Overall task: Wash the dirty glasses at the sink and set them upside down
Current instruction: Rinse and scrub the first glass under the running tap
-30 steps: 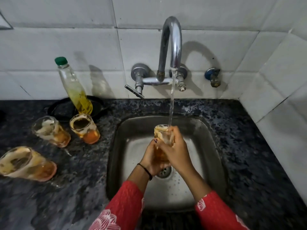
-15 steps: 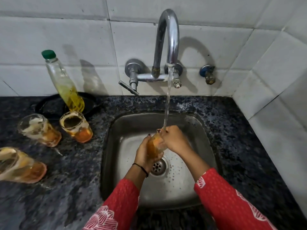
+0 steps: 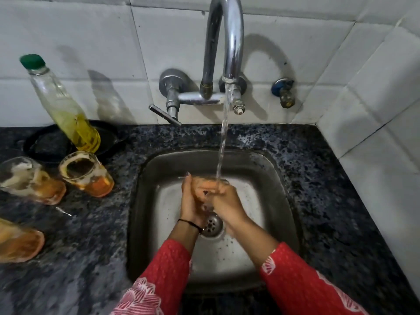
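Observation:
Over the steel sink (image 3: 268, 178) I hold one orange-stained glass (image 3: 202, 186) tipped on its side under the running tap (image 3: 225, 42). My left hand (image 3: 188, 201) cups it from the left with fingers curled round it. My right hand (image 3: 223, 201) grips it from the right, and the water stream lands on that hand and the glass. Three more dirty glasses stand on the dark counter to the left: one (image 3: 87, 173) nearest the sink, one (image 3: 29, 180) beside it, one (image 3: 19, 244) at the frame's left edge.
A bottle of yellow liquid with a green cap (image 3: 61, 103) leans over a black dish (image 3: 45, 144) at the back left. White tiled walls close the back and right side. Speckled dark counter (image 3: 329, 201) surrounds the sink, with the drain (image 3: 212, 225) below my hands.
The glass went from upright under the stream to tipped on its side and lower in the sink. Both hands stayed on it and shifted around it; the camera moved closer.

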Action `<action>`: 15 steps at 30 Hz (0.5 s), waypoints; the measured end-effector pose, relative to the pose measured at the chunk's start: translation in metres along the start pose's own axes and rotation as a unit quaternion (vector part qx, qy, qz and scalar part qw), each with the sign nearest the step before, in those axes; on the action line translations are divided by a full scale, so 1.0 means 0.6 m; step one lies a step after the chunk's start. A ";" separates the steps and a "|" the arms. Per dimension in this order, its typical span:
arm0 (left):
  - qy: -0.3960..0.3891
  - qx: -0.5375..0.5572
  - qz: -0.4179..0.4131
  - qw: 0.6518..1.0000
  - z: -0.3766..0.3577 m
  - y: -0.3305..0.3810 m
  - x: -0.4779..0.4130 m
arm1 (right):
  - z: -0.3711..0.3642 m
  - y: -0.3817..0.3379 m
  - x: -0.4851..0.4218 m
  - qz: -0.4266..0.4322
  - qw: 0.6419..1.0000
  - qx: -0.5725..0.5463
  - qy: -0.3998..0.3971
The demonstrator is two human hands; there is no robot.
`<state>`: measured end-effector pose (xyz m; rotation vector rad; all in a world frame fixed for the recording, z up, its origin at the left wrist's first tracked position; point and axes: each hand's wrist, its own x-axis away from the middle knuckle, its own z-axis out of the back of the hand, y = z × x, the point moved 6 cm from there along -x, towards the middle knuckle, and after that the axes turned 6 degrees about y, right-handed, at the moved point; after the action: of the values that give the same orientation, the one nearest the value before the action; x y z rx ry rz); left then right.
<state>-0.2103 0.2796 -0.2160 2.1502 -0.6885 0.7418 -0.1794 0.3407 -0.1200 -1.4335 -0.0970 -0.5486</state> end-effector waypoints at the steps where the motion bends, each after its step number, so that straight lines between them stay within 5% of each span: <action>1: 0.001 -0.006 0.005 1.000 -0.003 -0.003 -0.001 | -0.012 0.015 0.004 0.009 1.000 0.009 0.011; 3: 0.001 -0.061 0.037 0.997 -0.006 -0.003 -0.003 | -0.022 0.040 0.018 0.095 0.970 0.221 -0.032; 5: 0.025 -0.133 0.078 0.988 0.003 0.000 0.000 | -0.018 0.056 0.019 0.209 0.869 0.439 -0.097; 8: 0.042 -0.142 0.116 0.982 0.012 0.000 0.004 | -0.007 0.041 0.015 0.307 0.775 0.537 -0.133; 11: 0.058 -0.108 0.085 0.989 0.015 -0.001 -0.002 | -0.009 0.021 -0.003 0.227 0.862 0.449 -0.055; 13: 0.063 -0.057 0.030 0.996 0.013 0.003 -0.007 | -0.019 0.021 -0.009 0.097 0.968 0.230 -0.017; 15: 0.046 -0.021 0.007 0.999 0.004 0.005 -0.003 | -0.038 0.026 0.001 -0.074 0.997 -0.024 0.005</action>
<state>-0.2129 0.2767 -0.2172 2.0611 -0.6658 0.8203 -0.1785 0.3194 -0.1374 -1.4776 -0.1837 -0.6834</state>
